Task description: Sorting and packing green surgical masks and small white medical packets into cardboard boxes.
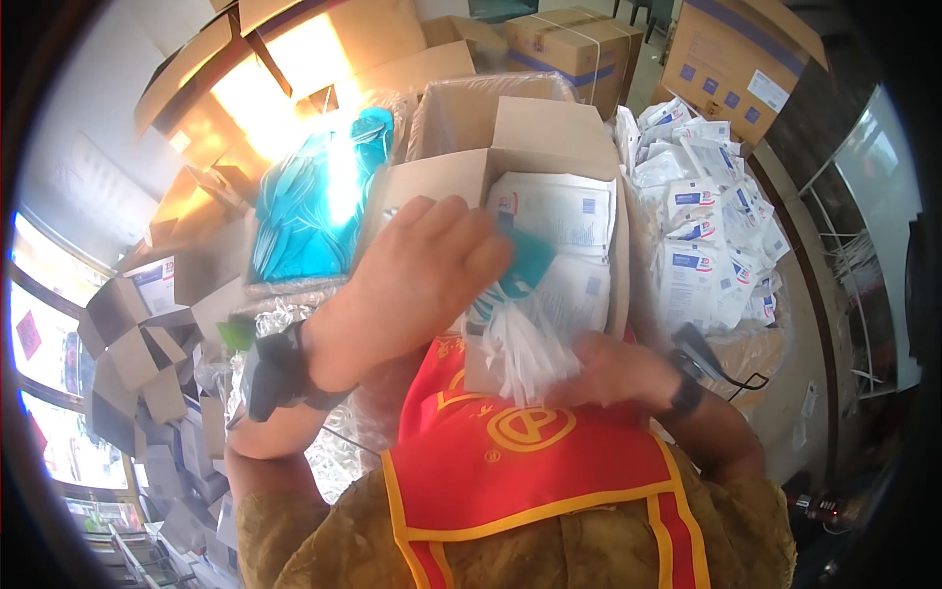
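The white strips were bunched at the near end of the box, pointing up to the blue piece. The right hand was held low, just beside them; whether they were gripped could not be told. The blue piece was pinched by the curled fingers of the left hand, held higher, back up. Beyond, packets were laid in the box.

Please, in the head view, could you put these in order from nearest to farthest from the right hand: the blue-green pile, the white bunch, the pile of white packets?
Nearest to the right hand:
1. White bunch, just left of its fingers.
2. Pile of white packets, ahead and rightward.
3. Blue-green pile, far over to the left.
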Tool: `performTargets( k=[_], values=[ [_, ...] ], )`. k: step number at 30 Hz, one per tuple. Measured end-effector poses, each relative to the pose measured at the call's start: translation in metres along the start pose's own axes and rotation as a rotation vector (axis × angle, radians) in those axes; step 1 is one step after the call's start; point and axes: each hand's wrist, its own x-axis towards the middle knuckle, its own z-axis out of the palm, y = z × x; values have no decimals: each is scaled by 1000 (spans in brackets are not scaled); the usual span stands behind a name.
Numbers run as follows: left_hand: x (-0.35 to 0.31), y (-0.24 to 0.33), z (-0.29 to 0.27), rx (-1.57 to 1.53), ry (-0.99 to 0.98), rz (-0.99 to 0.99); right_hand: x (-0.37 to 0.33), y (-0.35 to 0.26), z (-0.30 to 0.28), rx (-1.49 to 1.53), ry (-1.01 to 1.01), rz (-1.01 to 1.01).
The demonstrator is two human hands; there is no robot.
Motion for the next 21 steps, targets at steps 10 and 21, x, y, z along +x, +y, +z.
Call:
performTargets(
  k=[10, 21],
  values=[
    [-21, 40, 53, -1224, -226, -242, -11, -50, 14, 256, -29, -618],
    [-103, -21, -57, -69, -148, -541, -106, -16, -35, 756, 446, -262]
  ],
)
